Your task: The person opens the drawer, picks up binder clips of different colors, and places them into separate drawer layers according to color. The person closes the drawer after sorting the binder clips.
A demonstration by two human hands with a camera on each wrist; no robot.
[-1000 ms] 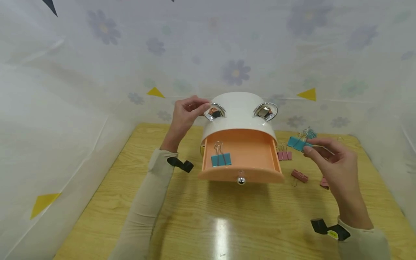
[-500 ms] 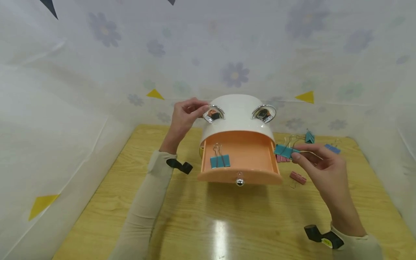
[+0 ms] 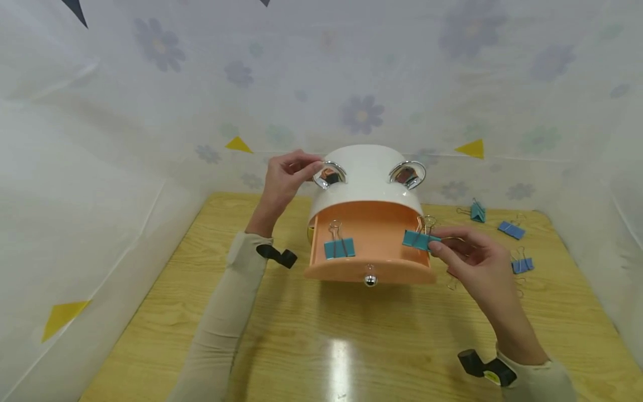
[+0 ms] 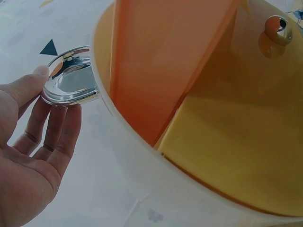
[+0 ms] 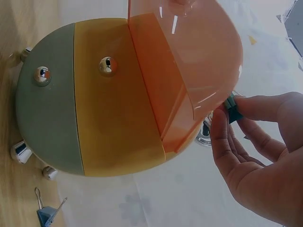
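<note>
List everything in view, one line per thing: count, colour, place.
Drawer box: one, white shell, back centre of the table.
Top drawer: one, orange, pulled open, silver knob in front.
Lower drawers: two, yellow and grey-green, closed, seen in the right wrist view.
Ring handles: two, chrome, on the shell's top.
Clip in drawer: one, teal, left side.
Held clip: one, teal, over the drawer's right edge.
Loose clips: three plainly seen, teal and blue, table right.
Table: one, light wood.
Left hand: touches the left ring handle.
Right hand: pinches the held clip.
</note>
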